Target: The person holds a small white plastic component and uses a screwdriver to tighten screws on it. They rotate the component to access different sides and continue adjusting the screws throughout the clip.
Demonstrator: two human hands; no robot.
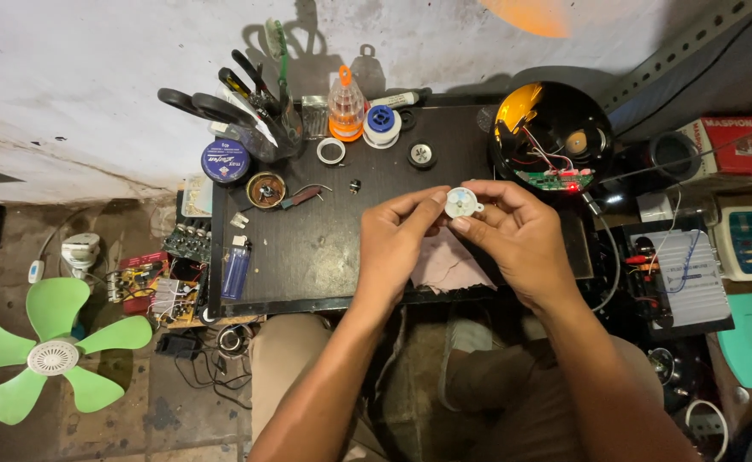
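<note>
From the head camera we see both hands meet above the dark worktop (pixel 307 257). Our left hand (pixel 397 235) pinches the near-left edge of a small round white part (pixel 462 203) between thumb and forefinger, and our right hand (pixel 513 227) holds the same part from the right, fingers curled around it. The part is lifted off the worktop, above a pink cloth (pixel 448 267) that lies at the front edge. Further back stand an orange-tipped bottle (pixel 346 104), a roll of white tape (pixel 331 151) and a blue round tin (pixel 225 160). A blue lighter (pixel 236 269) lies to the left. A black round housing with a circuit board (pixel 551 137) sits just right. A green fan blade (pixel 50 351) rests on the floor
</note>
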